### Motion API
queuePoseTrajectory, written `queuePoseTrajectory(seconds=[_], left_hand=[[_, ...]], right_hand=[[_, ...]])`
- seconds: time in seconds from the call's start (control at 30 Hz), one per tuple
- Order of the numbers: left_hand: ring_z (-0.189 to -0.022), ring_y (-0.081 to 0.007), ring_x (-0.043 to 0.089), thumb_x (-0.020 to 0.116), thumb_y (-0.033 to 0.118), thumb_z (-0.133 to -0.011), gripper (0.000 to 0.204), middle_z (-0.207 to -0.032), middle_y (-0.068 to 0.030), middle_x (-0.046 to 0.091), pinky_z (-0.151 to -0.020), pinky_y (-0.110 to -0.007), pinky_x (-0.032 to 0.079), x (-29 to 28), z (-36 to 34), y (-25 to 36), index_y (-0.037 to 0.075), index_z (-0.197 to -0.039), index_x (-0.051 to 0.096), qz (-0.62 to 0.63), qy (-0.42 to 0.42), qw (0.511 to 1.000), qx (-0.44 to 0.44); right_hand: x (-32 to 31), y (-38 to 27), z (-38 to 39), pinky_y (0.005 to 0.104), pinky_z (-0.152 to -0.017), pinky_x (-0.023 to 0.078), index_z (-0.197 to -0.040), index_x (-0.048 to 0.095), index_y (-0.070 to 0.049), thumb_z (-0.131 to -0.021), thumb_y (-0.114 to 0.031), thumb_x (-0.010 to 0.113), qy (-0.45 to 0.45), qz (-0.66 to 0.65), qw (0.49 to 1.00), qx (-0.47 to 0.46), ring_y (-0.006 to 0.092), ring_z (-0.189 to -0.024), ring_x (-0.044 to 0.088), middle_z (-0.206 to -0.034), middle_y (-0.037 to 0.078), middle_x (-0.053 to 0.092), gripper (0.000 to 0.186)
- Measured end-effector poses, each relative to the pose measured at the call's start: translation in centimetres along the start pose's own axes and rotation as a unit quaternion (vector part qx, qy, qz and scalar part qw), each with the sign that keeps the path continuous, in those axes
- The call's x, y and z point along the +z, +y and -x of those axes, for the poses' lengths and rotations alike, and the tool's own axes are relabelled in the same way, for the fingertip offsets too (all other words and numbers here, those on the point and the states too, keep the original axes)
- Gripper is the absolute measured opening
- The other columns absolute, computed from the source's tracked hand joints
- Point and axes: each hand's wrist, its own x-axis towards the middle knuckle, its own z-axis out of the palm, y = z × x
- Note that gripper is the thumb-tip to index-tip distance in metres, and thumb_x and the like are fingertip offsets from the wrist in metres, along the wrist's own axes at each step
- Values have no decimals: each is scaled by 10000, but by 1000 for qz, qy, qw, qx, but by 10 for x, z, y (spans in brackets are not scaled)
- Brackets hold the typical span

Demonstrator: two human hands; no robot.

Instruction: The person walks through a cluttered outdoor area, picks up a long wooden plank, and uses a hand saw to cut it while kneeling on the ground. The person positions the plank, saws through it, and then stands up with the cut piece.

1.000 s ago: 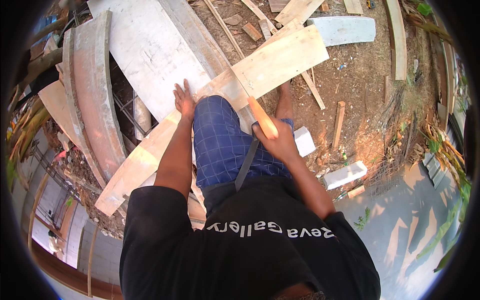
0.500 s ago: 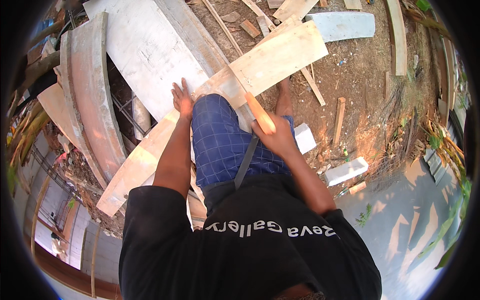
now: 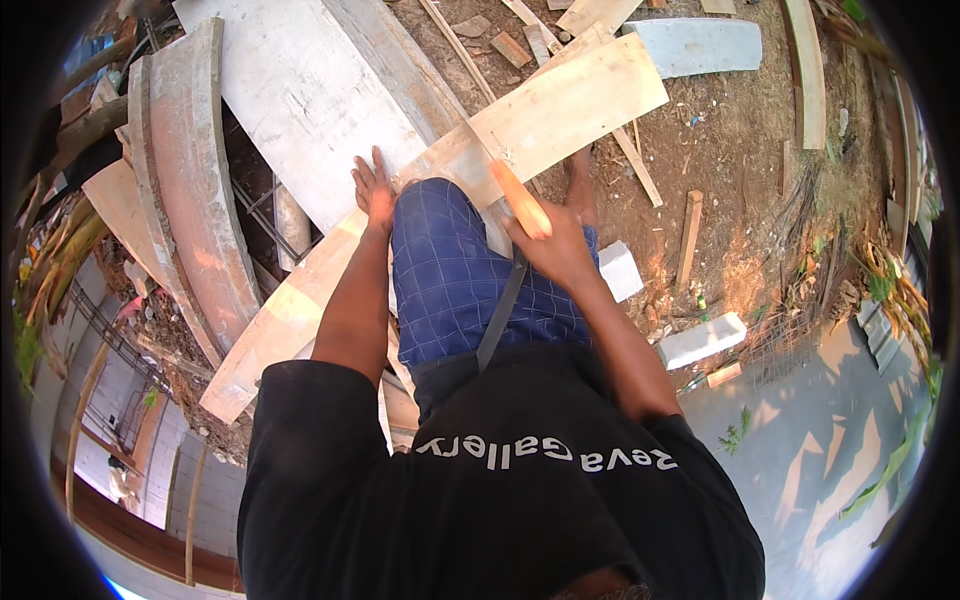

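My right hand [image 3: 557, 240] is closed around the orange-brown handle of a handsaw [image 3: 520, 203]. Its thin blade crosses a long pale wooden plank [image 3: 570, 105], partly within a cut line. Fine sawdust lies by the blade. My left hand [image 3: 375, 192] lies with fingers outstretched on the plank and the edge of a whitish board, just left of my knee. My bent leg in blue checked shorts [image 3: 440, 270] rests over the plank's middle. Beneath the plank is a large whitish board [image 3: 300, 100] with a raised grey edge. How far the cut reaches is hard to see.
A curved weathered trough-like piece [image 3: 180, 180] stands at the left. Over the dirt ground lie wood offcuts [image 3: 690, 240], a pale bluish slab [image 3: 695, 47] and white blocks [image 3: 703, 340]. Grey paving [image 3: 790, 450] spreads at lower right.
My right hand and the saw have moved forward, away from my body, along the cut. My left hand stays on the plank, its fingers slightly shifted. The whole view has shifted a little.
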Motion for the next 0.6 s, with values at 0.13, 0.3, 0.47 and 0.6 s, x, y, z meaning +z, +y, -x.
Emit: queuePoseTrajectory(seconds=[0.13,0.3,0.47,0.6], left_hand=[[-1524,-444,11,786,640,-715,1188,-1666,-216,-24,-1185,-592,107,-6,1,2,318,-1614,80,-1,16,1000,-14],[-1525,-443,8,801,620,-714,1195,-1666,-215,-17,-1183,-592,118,-3,2,0,321,-1613,73,-14,-3,999,-34],[-1522,-449,23,810,617,-705,1213,-1666,-215,-1,-1180,-594,133,-5,-9,15,325,-1613,61,-21,-17,999,-17],[-1519,-454,36,808,613,-709,1207,-1666,-212,6,-1181,-594,139,5,-4,-8,326,-1613,61,-36,7,999,-37]], right_hand=[[-78,-6,188,362,-675,545,-1197,672,-45,-844,-154,751,-50,21,997,46,323,-735,702,-844,155,696,378],[-45,-14,126,408,-657,532,-1040,690,-27,-859,-210,748,4,8,998,63,382,-737,681,-822,188,682,264],[7,-6,-12,432,-635,486,-909,640,23,-874,-273,722,38,-12,999,-24,360,-675,598,-741,208,628,310],[-58,0,138,361,-638,516,-1067,684,3,-850,-149,755,-41,30,998,24,256,-640,658,-756,162,651,274]])
